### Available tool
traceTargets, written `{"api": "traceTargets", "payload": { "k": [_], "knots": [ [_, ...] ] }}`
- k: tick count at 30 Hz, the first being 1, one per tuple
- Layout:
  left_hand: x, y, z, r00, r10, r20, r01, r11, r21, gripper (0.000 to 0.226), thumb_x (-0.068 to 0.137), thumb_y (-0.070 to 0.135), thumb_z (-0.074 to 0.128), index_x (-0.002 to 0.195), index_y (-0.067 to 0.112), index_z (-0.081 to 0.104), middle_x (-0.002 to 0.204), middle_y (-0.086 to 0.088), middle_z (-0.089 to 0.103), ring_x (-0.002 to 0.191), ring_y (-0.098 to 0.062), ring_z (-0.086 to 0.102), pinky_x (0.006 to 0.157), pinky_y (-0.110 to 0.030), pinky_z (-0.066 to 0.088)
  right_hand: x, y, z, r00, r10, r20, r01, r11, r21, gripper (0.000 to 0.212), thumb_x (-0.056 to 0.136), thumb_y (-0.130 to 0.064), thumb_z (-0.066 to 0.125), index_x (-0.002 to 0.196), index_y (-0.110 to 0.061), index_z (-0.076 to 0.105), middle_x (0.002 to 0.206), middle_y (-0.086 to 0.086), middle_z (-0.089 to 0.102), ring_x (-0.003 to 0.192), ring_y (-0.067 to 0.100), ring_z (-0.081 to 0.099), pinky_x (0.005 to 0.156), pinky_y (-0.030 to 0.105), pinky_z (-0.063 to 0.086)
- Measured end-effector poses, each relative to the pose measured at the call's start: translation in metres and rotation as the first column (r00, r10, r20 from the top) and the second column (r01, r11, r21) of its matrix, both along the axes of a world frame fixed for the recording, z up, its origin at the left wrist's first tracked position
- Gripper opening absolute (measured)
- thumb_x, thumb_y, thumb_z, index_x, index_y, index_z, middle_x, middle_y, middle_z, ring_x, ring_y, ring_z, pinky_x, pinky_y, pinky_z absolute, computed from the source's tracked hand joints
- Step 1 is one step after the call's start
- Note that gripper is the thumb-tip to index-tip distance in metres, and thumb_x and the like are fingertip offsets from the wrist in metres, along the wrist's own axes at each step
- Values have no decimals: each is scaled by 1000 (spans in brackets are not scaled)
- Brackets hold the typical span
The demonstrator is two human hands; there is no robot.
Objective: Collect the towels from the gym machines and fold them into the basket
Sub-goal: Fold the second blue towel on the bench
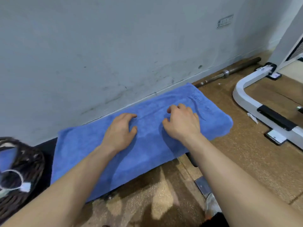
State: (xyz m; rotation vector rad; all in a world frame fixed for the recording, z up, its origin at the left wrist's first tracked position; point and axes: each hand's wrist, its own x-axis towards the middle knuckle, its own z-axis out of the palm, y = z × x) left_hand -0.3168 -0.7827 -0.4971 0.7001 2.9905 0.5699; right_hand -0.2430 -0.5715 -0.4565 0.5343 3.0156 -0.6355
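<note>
Blue towel: lying spread along the top of the desk, its near edge hanging over the front and its far end drooping past the desk's right end.
Left hand: resting palm down on the middle of the towel, grip lying loose with the fingers only lightly bent and the thumb spread.
Right hand: sitting on the towel just beside the left, knuckles raised and fingers curled under; I cannot tell whether the grip is pinching cloth.
Desk: showing only as a dark strip at the towel's left end, standing close along the wall.
Wicker basket: standing at the desk's left end, holding something blue.
Wall: pale, scuffed low down, carrying a socket plate high on the right.
Floor: brown and speckled, running right to a white machine frame.
Barbell: lying on the floor along the foot of the wall, beyond the towel.
</note>
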Motion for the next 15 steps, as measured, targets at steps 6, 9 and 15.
{"api": "traceTargets", "payload": {
  "k": [6, 9, 15],
  "knots": [
    [65, -105, 1, 952, 305, -10, -305, 952, 3, 45, 90, 20, 61, 135, 17, 56, 141, -4, 52, 129, -29, 48, 108, -39, 37, -2, -106, 3, 953, 302, 15, -299, 949, -101, 42, 92, -38, 55, 131, -23, 54, 132, 4, 52, 127, 31, 46, 101, 43, 39],
    [77, -145, -2, 917, 398, 9, -397, 916, -56, 52, 93, 23, 56, 143, 11, 46, 151, -8, 42, 140, -27, 36, 116, -38, 27, -3, -154, -8, 901, 434, 2, -432, 898, -88, 45, 92, -40, 55, 134, -25, 53, 134, 2, 52, 127, 30, 46, 102, 41, 39],
    [79, -179, -8, 891, 429, 147, -388, 889, -245, 65, 95, 43, 51, 150, 12, 34, 159, -13, 28, 147, -33, 24, 119, -43, 23, -8, -217, -25, 710, 704, -32, -704, 710, 18, 66, 95, -41, 53, 155, -23, 32, 162, 0, 27, 146, 25, 29, 117, 40, 30]
  ]
}}
